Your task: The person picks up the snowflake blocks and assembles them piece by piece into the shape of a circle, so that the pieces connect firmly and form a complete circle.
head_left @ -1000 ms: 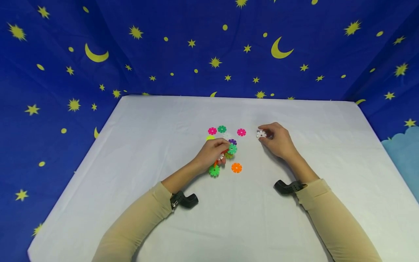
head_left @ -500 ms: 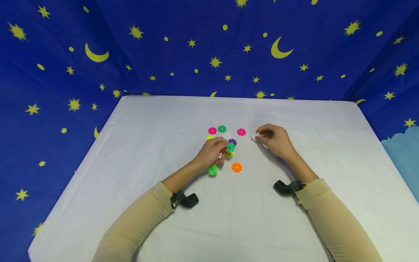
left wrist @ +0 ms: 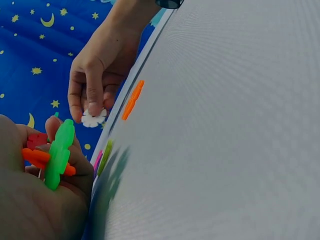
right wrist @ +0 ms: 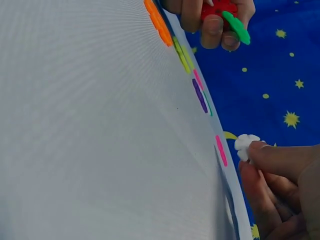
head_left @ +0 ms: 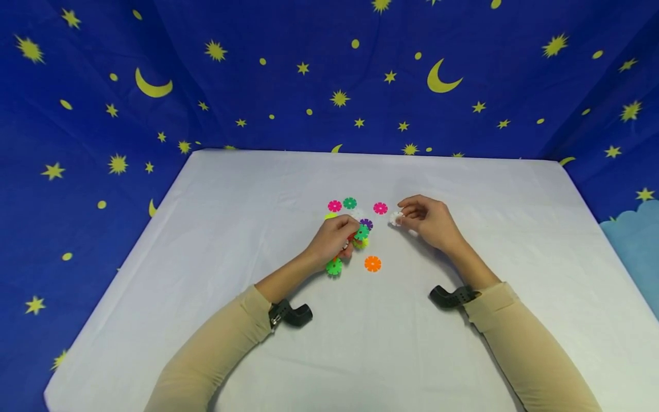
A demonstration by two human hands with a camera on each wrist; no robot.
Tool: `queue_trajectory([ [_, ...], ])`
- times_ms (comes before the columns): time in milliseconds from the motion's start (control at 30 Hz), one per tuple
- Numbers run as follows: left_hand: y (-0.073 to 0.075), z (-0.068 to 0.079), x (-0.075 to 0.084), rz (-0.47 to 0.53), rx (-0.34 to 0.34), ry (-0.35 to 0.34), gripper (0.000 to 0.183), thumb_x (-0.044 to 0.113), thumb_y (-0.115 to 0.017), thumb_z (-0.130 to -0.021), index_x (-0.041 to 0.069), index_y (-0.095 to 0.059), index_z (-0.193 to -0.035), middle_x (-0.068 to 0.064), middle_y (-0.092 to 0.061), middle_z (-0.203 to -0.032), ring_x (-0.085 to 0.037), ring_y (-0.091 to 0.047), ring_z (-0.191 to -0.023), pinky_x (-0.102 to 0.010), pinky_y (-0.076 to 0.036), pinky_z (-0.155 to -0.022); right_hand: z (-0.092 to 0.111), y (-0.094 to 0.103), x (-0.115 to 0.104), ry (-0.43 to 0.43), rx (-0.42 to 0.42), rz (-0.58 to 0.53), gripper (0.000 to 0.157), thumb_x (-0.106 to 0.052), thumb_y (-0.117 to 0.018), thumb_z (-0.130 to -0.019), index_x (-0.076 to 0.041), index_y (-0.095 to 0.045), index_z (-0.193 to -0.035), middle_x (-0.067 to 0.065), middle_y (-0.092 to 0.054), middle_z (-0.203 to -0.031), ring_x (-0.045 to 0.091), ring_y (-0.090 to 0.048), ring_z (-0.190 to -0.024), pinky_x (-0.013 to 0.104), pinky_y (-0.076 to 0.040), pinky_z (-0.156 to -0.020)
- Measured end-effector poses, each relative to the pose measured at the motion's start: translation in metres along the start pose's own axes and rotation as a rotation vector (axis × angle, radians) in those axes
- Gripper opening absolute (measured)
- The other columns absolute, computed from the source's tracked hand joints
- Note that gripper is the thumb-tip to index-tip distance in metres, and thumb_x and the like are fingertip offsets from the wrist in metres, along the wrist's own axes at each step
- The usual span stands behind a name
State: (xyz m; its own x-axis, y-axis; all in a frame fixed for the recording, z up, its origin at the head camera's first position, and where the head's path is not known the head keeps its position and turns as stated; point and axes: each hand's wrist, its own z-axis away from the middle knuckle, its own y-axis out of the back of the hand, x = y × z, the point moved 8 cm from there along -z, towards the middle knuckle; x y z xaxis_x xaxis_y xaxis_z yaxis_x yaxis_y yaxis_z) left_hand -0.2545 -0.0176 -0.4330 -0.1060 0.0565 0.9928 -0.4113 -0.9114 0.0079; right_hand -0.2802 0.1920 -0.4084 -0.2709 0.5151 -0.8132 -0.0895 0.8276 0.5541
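Observation:
My left hand (head_left: 328,241) grips a cluster of joined plastic snowflake discs above the table. In it I see a teal disc (head_left: 361,232), a bright green disc (head_left: 334,266), a red disc (right wrist: 215,9) and an orange disc (left wrist: 36,157); fingers hide part of the cluster, including some white. To its right, apart from it, my right hand (head_left: 431,222) pinches a white snowflake disc (head_left: 395,218) by its edge between thumb and fingers. In the right wrist view that white disc (right wrist: 244,145) shows its notched rim beside the thumb.
Loose discs lie on the white-covered table (head_left: 370,349): pink (head_left: 334,206), dark teal (head_left: 350,203), another pink disc (head_left: 380,208), purple (head_left: 366,224) and orange (head_left: 373,264). Yellow and white ones are partly behind the left hand. A blue star-patterned curtain (head_left: 288,86) surrounds the table.
My right hand has moved slightly left, and its white disc has turned from facing the camera to edge-on and back. The left hand's cluster has shifted slightly left.

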Motion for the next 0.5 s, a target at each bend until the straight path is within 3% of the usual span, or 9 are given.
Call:
queue_trajectory([
  [267, 0.003, -0.001, 0.000, -0.024, 0.034, 0.001, 0.023, 0.021, -0.051, -0.099, 0.000, -0.060, -0.094, -0.009, -0.049, -0.056, -0.017, -0.043, -0.043, -0.025, -0.037, -0.040, 0.002, -0.007, -0.014, 0.013, -0.053, -0.062, 0.018, -0.002, -0.072, -0.084, 0.004, -0.068, -0.101, 0.015, -0.068, -0.093, 0.029, -0.063, -0.080, 0.021, -0.052, -0.067],
  [500, 0.009, 0.000, 0.002, -0.048, 0.082, 0.014, 0.022, 0.021, -0.050, -0.098, 0.002, -0.060, -0.093, -0.017, -0.056, -0.067, -0.016, -0.046, -0.043, -0.024, -0.041, -0.041, 0.002, -0.014, -0.016, 0.023, -0.099, -0.098, 0.012, -0.007, -0.074, -0.083, -0.006, -0.067, -0.092, 0.006, -0.066, -0.091, 0.020, -0.064, -0.083, 0.025, -0.054, -0.072],
])
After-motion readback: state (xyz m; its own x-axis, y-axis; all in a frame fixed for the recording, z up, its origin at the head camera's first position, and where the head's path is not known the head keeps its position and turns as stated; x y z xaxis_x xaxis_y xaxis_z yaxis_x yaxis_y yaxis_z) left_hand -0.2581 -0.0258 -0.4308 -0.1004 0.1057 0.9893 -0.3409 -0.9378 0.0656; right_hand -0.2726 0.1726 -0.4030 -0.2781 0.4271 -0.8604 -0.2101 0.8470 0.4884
